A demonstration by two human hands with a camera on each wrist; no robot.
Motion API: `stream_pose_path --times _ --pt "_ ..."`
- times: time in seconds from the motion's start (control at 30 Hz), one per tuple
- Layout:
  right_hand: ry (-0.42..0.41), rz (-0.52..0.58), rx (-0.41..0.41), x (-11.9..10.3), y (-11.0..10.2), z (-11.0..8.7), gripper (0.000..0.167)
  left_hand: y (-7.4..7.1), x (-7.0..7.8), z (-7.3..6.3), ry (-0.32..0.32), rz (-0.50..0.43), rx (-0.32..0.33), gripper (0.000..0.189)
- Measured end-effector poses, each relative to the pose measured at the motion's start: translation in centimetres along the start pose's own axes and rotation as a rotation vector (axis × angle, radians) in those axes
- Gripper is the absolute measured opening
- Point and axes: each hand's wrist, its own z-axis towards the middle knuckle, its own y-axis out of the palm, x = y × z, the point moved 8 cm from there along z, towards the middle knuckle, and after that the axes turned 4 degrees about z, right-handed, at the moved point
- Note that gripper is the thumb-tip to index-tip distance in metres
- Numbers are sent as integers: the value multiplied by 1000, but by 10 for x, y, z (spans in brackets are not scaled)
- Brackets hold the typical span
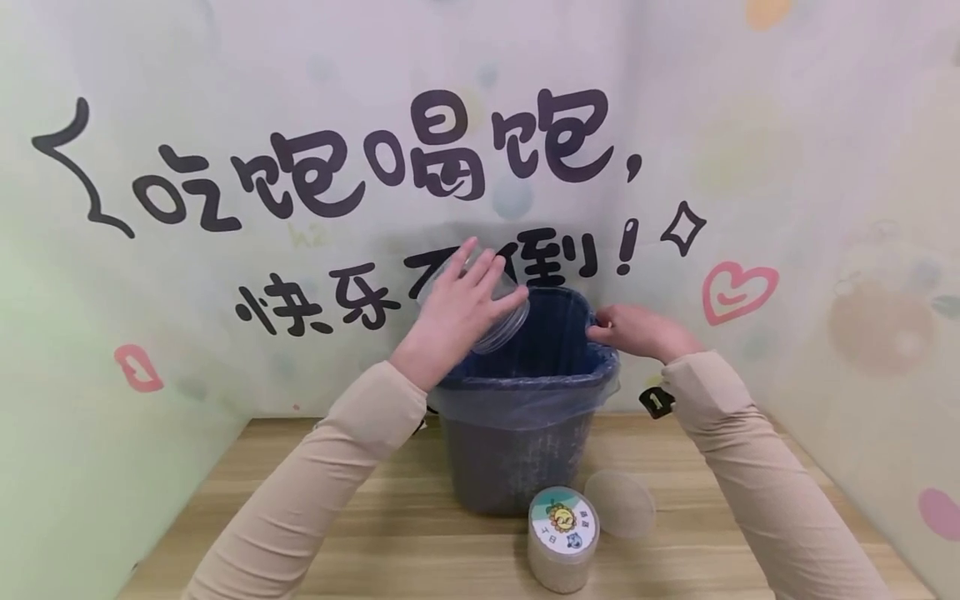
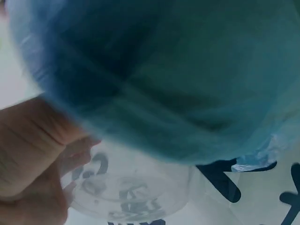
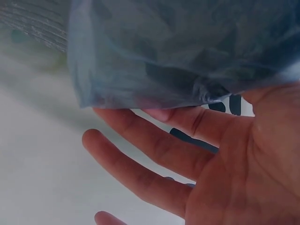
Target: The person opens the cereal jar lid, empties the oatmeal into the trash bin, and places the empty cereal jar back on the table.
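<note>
My left hand [image 1: 459, 307] grips a clear plastic jar [image 1: 507, 327], which is tilted over the left side of a dark trash bin [image 1: 513, 475]. The left wrist view shows the jar [image 2: 136, 197] as see-through, with my thumb and fingers round its side. A thin clear liner [image 1: 517, 408] is folded over the bin's rim. At the right of that rim, my right hand [image 1: 637, 332] pinches the lined edge. Its other fingers [image 3: 140, 180] spread below the liner in the right wrist view. The bottom of the bin's inside is hidden.
A small clear tub [image 1: 562, 562] with a sunflower picture on its top stands in front of the bin. Beside it a round translucent lid [image 1: 624, 504] lies on the wooden table [image 1: 375, 533]. A printed cloth wall [image 1: 300, 67] rises behind.
</note>
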Motion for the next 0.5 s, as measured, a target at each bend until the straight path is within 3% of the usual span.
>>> stream_pose_path --times 0.2,0.5 --pt "-5 18 8 1 0 -1 24 0 -22 -13 -51 -229 -2 87" --pt "-3 16 10 2 2 1 24 8 -45 -32 -148 -421 125 97"
